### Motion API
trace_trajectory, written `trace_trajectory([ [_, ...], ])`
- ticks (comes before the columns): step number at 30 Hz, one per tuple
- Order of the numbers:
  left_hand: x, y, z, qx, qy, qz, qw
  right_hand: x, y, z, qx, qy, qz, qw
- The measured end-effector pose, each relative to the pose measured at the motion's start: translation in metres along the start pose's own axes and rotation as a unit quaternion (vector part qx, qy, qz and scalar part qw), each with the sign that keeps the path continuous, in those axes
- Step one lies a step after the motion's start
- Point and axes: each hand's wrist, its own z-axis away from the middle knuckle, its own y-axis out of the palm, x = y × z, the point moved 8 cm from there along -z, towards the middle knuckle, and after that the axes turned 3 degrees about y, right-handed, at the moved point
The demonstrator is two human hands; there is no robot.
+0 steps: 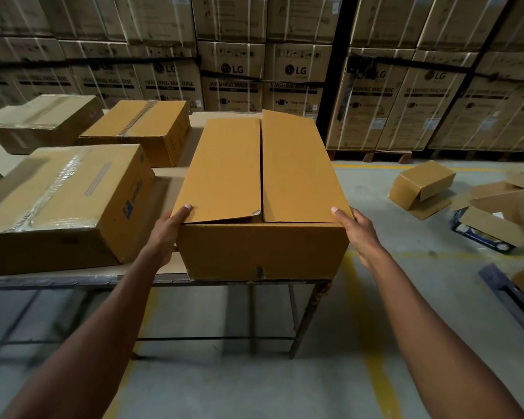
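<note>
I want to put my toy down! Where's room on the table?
Only slim strips of table show bare: one between the taped box and the unsealed box that the left hand and right hand grip, one behind it. The left side is crowded. The floor toward the torn boxes is bare.

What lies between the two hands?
In the head view, the untaped cardboard box on the table: the left hand and right hand hold its near corners.
</note>
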Motion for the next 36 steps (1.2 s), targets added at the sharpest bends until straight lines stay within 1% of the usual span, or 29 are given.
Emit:
trace_trajectory([
  [14, 0.001, 0.000, 0.002, 0.005, -0.001, 0.000, 1.000, 0.011, 0.000, 0.007, -0.004, -0.004, 0.001, 1.000],
  [24, 0.000, 0.000, 0.005, 0.002, 0.009, 0.008, 1.000, 0.011, 0.000, 0.010, -0.021, 0.001, -0.003, 1.000],
  [27, -0.003, -0.001, 0.004, 0.009, 0.013, -0.002, 1.000, 0.013, 0.000, 0.008, -0.036, 0.003, 0.030, 0.999],
  [29, -0.010, -0.007, 0.002, -0.009, 0.038, -0.040, 0.998, 0.023, -0.004, 0.007, -0.079, -0.021, 0.110, 0.991],
  [31, -0.025, -0.015, -0.002, -0.048, 0.098, -0.110, 0.988, 0.044, -0.001, 0.011, -0.112, -0.084, 0.201, 0.970],
  [32, -0.035, -0.016, -0.002, -0.063, 0.135, -0.149, 0.978, 0.057, 0.006, 0.015, -0.114, -0.124, 0.235, 0.957],
  [34, -0.059, -0.009, 0.000, -0.084, 0.202, -0.234, 0.947, 0.080, 0.031, 0.025, -0.081, -0.189, 0.279, 0.938],
  [36, -0.084, 0.009, 0.003, -0.080, 0.257, -0.300, 0.915, 0.094, 0.062, 0.036, -0.034, -0.223, 0.330, 0.917],
])
